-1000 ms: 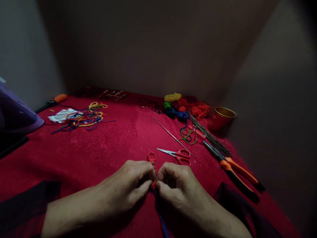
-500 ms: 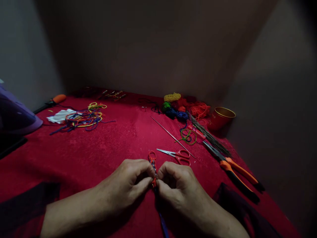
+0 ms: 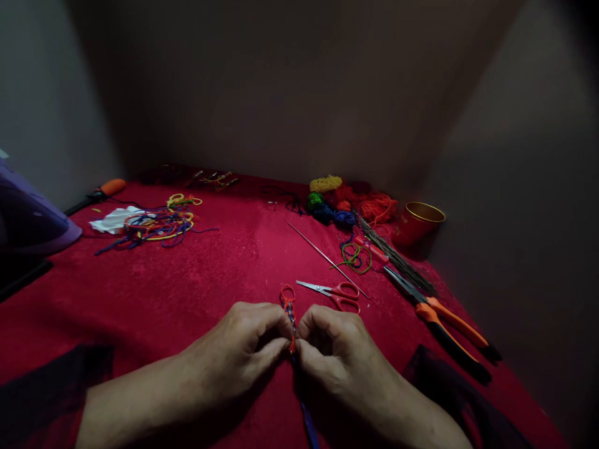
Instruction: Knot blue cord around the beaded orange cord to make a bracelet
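A knotted cord (image 3: 289, 306) in red and blue lies upright in front of me, with a red loop at its top and blue strands trailing down toward me. My left hand (image 3: 243, 340) pinches its left side between thumb and forefinger. From the right, my right hand (image 3: 334, 349) pinches the same stretch, fingertips almost meeting the left ones. The exact grip points are partly hidden behind the fingers. Just beyond my right hand rest small scissors (image 3: 332, 293) with red handles, blades slightly apart.
Past the scissors lies a thin metal rod (image 3: 322, 254). Pliers (image 3: 435, 321) with orange-black handles, a bundle of dark sticks (image 3: 397, 255) and a red cup (image 3: 418, 224) are on the right. Yarn bundles (image 3: 346, 199) sit behind; tangled cords (image 3: 159, 226) and a purple object (image 3: 37, 212) are left.
Almost nothing differs. Both hands keep their pinch on the cord, and its red lower knot has shifted very slightly between the fingertips.
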`<state>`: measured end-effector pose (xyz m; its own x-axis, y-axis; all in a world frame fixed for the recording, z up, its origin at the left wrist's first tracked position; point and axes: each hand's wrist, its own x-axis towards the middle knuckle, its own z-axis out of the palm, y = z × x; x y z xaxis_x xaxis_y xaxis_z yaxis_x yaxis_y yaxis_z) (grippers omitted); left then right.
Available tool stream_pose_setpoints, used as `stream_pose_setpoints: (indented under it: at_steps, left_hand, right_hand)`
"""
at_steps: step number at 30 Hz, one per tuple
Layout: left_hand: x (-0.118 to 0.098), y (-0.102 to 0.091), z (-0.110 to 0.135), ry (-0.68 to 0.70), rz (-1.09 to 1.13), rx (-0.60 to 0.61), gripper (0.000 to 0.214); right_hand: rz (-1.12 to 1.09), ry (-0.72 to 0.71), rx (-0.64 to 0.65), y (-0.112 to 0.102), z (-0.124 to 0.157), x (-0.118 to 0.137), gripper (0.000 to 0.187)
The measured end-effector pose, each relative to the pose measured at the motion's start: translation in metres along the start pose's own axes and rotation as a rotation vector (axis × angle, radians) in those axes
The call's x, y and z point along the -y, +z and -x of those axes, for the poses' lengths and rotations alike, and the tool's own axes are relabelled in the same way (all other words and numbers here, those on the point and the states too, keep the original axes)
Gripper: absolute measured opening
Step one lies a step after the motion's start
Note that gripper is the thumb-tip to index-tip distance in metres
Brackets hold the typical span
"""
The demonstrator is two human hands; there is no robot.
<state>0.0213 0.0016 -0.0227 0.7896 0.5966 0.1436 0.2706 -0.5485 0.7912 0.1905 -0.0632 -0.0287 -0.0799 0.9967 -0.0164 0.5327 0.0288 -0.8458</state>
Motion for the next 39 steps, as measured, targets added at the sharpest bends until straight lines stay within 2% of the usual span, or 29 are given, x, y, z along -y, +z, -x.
stream_pose_setpoints:
  at_steps: [7,26,31,39]
  left_hand:
    - [0.002,0.002,-0.001,-0.057,0.018,-0.029,0.021]
    - [0.003,0.004,-0.001,0.008,-0.035,-0.034,0.018]
    - [0.006,0.008,0.004,0.021,-0.073,-0.027,0.016]
    - [0.008,0.009,0.010,0.019,-0.085,-0.004,0.017]
  right_hand:
    - [-0.013,0.005,0.006,0.000,0.000,-0.004,0.015]
    - [-0.017,-0.014,-0.004,0.002,0.002,-0.003,0.017]
    - [-0.034,-0.036,0.014,0.002,0.001,-0.005,0.017]
    - [-0.053,0.003,0.021,0.002,0.003,-0.004,0.016]
